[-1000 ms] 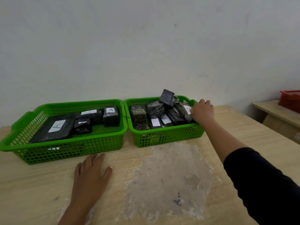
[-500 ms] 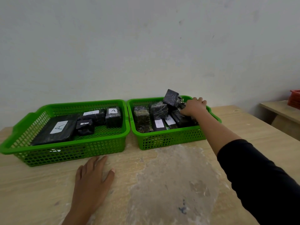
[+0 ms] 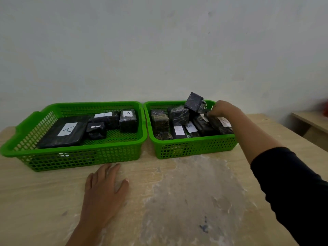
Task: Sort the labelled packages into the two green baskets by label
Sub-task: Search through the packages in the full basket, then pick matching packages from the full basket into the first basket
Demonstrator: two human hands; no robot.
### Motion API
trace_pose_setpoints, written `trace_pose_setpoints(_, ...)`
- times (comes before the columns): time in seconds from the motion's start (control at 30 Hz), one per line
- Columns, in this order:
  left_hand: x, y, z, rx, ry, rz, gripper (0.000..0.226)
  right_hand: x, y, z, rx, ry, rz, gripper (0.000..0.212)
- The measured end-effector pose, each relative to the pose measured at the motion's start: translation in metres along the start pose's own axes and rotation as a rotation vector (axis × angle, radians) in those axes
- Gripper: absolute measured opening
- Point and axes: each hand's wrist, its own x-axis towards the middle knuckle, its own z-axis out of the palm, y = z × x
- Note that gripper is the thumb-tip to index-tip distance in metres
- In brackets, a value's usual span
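Note:
Two green baskets stand side by side at the back of the wooden table. The left basket [image 3: 76,153] holds black wrapped packages, among them a flat one labelled A [image 3: 62,134] and a cube labelled A [image 3: 128,121]. Several black packages fill the right basket [image 3: 195,149]; one is labelled B [image 3: 190,128], and a cube [image 3: 194,103] lies tilted on top. My right hand [image 3: 221,109] reaches into that basket's far right corner. Its curled fingers grip the far end of a long labelled package [image 3: 221,126]. My left hand [image 3: 104,190] rests flat on the table before the left basket.
A pale wall rises right behind the baskets. A worn whitish patch [image 3: 195,201] covers the table in front of the right basket. At the right edge stands a lower side table [image 3: 312,125] with a blurred red thing [image 3: 324,108] on it.
My right hand moved from the right basket's outer rim into the basket and curled its fingers on the long package. My left hand stayed flat on the table.

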Motion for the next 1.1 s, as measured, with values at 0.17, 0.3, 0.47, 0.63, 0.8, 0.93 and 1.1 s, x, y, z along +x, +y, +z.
trace_pose_setpoints(0.17, -0.001, 0.0, 0.0, -0.008, -0.008, 0.005, 0.051, 0.007, -0.029, 0.006, 0.427, 0.098, -0.148, 0.063)
trace_pose_setpoints(0.3, 0.0, -0.001, 0.0, -0.012, -0.009, 0.003, 0.053, 0.006, -0.048, 0.028, 0.493, 0.128, -0.176, 0.075)
trace_pose_setpoints(0.47, 0.001, -0.001, 0.001, -0.003, 0.008, 0.002, 0.053, 0.007, -0.041, 0.035, 0.592, 0.294, -0.113, 0.06)
trace_pose_setpoints(0.63, 0.002, -0.004, 0.004, 0.013, 0.012, 0.0, 0.054, -0.003, -0.03, 0.03, 0.58, 0.398, -0.338, 0.046)
trace_pose_setpoints(0.8, 0.002, -0.004, 0.004, 0.018, 0.018, 0.002, 0.053, -0.021, -0.018, 0.039, 0.584, 0.461, -0.572, 0.037)
trace_pose_setpoints(0.93, 0.002, -0.006, 0.004, 0.012, 0.011, 0.008, 0.053, -0.029, -0.02, 0.04, 0.649, 0.55, -0.55, 0.023)
trace_pose_setpoints(1.1, 0.002, -0.006, 0.004, 0.005, 0.007, 0.018, 0.053, -0.041, -0.034, 0.044, 0.591, 0.624, -0.611, 0.067)
